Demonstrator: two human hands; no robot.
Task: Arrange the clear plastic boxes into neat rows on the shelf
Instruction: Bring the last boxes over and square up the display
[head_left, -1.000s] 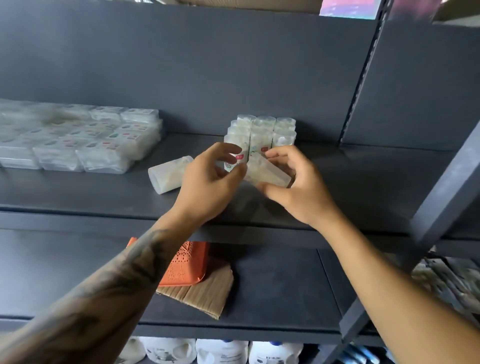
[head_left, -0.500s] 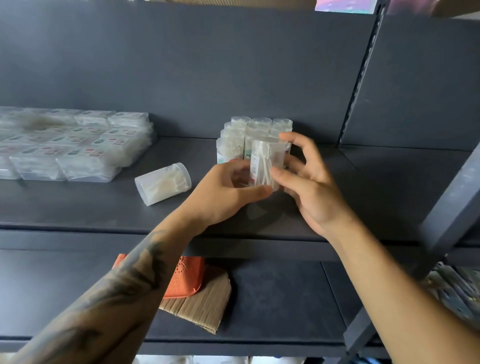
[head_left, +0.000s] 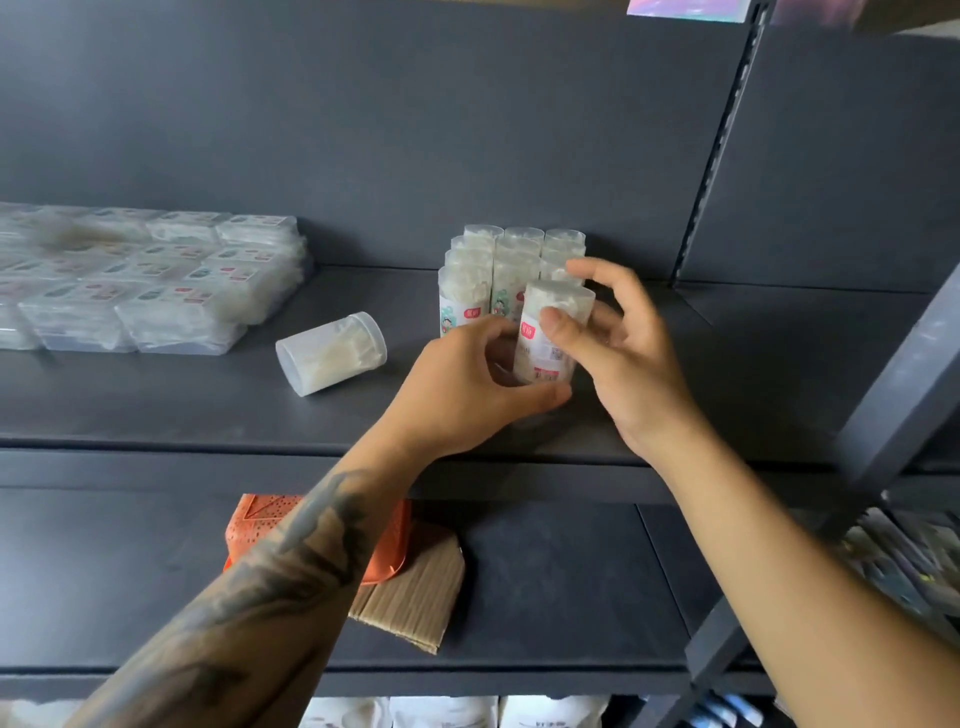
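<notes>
Dark grey shelf (head_left: 156, 410), orange dotted basket (head_left: 387, 551)

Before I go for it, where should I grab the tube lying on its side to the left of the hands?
Probably around the middle of the fallen tube, pinching its curved sides from above. It lies flat on the shelf, cap end toward the back right, with open space around it, while the left hand and right hand hold the upright tube.

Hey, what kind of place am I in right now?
Probably a shop or stockroom: dark metal shelving on slotted uprights, many identical labelled clear tubs grouped in rows, and stacked clear flat packs of the same product beside them.
</notes>
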